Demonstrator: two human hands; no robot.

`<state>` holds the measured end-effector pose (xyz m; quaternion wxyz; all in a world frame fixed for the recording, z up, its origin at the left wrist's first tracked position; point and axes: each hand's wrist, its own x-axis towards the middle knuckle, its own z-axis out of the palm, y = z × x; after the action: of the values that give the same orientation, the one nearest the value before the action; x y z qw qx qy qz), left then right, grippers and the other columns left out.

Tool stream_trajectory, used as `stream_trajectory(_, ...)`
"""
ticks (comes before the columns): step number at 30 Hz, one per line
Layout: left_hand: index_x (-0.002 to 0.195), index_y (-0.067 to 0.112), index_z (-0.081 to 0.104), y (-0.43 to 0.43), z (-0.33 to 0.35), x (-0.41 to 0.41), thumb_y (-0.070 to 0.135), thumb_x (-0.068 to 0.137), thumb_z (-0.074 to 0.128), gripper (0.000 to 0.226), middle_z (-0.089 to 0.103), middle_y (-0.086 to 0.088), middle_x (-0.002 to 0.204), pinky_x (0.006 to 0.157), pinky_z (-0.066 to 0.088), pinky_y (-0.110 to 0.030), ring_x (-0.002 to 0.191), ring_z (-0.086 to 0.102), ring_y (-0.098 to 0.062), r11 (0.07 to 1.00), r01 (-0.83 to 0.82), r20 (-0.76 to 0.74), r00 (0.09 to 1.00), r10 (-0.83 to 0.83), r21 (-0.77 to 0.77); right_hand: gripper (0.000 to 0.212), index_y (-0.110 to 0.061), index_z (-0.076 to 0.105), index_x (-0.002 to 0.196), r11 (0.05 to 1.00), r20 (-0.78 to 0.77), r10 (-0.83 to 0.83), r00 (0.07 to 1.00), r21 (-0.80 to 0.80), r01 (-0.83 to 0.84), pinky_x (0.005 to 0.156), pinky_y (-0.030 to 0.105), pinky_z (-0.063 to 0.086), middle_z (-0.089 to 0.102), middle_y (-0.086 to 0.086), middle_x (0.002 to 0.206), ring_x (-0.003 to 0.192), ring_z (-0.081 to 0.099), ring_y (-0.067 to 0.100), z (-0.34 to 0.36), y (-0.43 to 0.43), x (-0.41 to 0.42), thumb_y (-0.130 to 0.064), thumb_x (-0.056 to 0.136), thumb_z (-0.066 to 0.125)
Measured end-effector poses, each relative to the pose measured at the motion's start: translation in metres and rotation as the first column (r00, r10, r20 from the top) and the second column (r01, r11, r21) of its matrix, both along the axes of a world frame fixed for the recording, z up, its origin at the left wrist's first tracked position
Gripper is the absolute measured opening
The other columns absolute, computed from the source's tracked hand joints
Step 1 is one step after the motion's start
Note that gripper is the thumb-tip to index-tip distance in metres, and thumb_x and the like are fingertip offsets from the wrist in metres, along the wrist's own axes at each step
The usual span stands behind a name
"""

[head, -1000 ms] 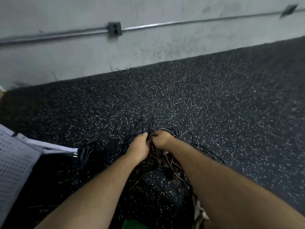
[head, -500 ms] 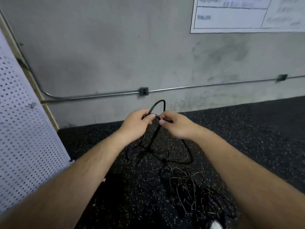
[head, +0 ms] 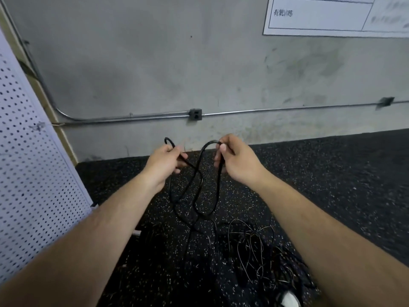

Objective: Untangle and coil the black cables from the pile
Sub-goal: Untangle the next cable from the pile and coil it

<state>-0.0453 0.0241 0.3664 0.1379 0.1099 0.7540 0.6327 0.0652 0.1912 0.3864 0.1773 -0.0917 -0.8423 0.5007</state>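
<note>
left hand gripping black cable | right hand pinching its loop | wall sign reading 有氧训练 (rest blurred)

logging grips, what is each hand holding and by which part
Black cable, raised off the pile. The left hand grips it just below a hooked bend; the right hand pinches the top of a loop.
</note>
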Motion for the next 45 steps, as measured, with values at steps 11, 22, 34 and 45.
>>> stream_trajectory(11,0.111,0.013,0.069,0.019,-0.003,0.012,0.076,0.086,0.043,0.072,0.057,0.009,0.069,0.082,0.054,-0.039,0.066,0.056,-0.012,0.859,0.496,-0.05,0.862,-0.505,-0.126,0.018,-0.013,0.052,0.113,0.903,-0.22,-0.305,0.927,-0.376,0.207,0.063,0.031,0.048,0.058,-0.003,0.082,0.063,0.063,0.006,0.019,0.013,-0.017,-0.019,0.111,0.035)
stream_trajectory(22,0.088,0.018,0.057,0.026,0.004,0.009,0.039,0.109,0.039,0.035,0.037,0.015,0.053,0.062,0.033,-0.028,0.056,0.034,-0.007,0.97,0.207,-0.223,0.959,-0.175,0.13,0.018,-0.013,0.062,0.112,0.954,-0.057,0.049,0.997,-0.292,-0.063,0.095,0.042,0.057,0.074,0.001,0.104,0.101,0.071,0.019,0.005,0.014,-0.014,-0.028,0.103,0.057)
stream_trajectory(34,0.086,0.013,0.058,0.006,0.035,0.005,0.032,0.109,0.045,0.032,0.027,0.005,0.058,0.053,0.029,-0.021,0.054,0.025,-0.009,0.842,0.131,-0.256,0.967,0.009,0.524,0.051,-0.028,0.055,0.137,0.951,0.401,0.284,0.871,0.0,-0.31,0.084,0.037,0.06,0.071,0.001,0.103,0.081,0.074,0.017,-0.035,0.003,-0.015,-0.029,0.091,0.077)
stream_trajectory(45,0.092,0.012,0.062,0.001,0.025,0.003,0.03,0.109,0.042,0.032,0.044,0.006,0.064,0.062,0.041,-0.022,0.061,0.042,-0.009,0.845,0.139,-0.179,0.982,-0.053,0.517,0.013,-0.013,0.065,0.109,0.972,0.208,0.235,0.949,-0.062,-0.227,0.064,0.028,0.059,0.068,0.005,0.094,0.073,0.068,0.014,-0.036,-0.017,-0.031,-0.023,0.102,0.062)
